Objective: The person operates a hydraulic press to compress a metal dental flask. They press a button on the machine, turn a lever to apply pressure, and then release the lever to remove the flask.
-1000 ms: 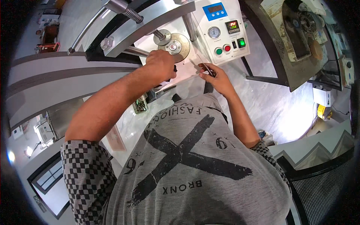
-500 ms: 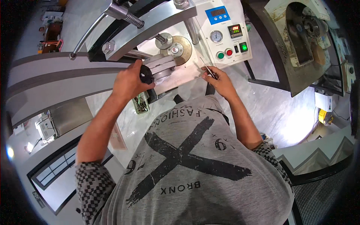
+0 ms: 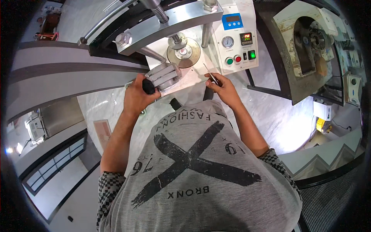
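My left hand (image 3: 137, 94) is closed on a black handle (image 3: 148, 86) at the end of a grey metal clamp-like fixture (image 3: 164, 75), which sits at the front left of the press's pale base plate (image 3: 198, 80). My right hand (image 3: 221, 88) holds a slim metal tool (image 3: 210, 71), tip pointing up and left over the plate. Behind the fixture, a round metal disc (image 3: 176, 57) with a bolted hub lies beneath the screw ram. To its right is a white control panel (image 3: 237, 33) with a gauge, displays and buttons.
A thick steel crossbar (image 3: 183, 21) with pillars and a long bar handle spans above the plate. A dark machine with an open chamber (image 3: 301, 46) stands to the right, a grey ledge (image 3: 58, 81) to the left. A black mesh chair (image 3: 328, 201) is behind me at right.
My left hand has moved down and left from the disc, and the black-handled fixture now shows at the plate's front left. My right hand still holds the tool, slightly lower.
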Motion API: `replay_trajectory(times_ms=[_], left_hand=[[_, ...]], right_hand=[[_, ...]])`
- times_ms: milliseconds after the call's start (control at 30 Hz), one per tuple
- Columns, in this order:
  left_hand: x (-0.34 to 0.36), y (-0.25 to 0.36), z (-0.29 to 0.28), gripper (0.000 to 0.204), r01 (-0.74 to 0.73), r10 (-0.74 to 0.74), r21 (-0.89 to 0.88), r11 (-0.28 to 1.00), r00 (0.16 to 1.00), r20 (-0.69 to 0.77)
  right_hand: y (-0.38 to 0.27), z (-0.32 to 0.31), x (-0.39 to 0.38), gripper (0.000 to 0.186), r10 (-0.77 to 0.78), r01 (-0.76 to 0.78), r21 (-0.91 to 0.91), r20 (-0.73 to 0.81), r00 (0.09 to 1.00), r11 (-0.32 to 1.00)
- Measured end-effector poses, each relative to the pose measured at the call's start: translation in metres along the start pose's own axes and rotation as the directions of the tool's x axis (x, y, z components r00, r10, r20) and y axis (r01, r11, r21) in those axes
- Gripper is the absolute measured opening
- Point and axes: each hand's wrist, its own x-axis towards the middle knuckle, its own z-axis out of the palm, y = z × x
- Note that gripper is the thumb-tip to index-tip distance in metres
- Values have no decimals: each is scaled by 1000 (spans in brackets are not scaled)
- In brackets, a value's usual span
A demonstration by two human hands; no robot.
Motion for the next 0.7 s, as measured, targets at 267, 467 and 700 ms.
replay_trajectory(times_ms=[267,467,700], left_hand=[[-1,6,-11,60,-138,115,176,975,984,132],[9,14,-18,90,-236,109,335,912,927,358],[16,31,13,112,-272,213,281,920,951,225]], right_hand=[[-18,61,12,70,-114,117,-33,80,990,993],[-27,87,25,77,-314,318,-173,50,948,932],[-21,84,34,69,-300,301,-158,25,953,941]])
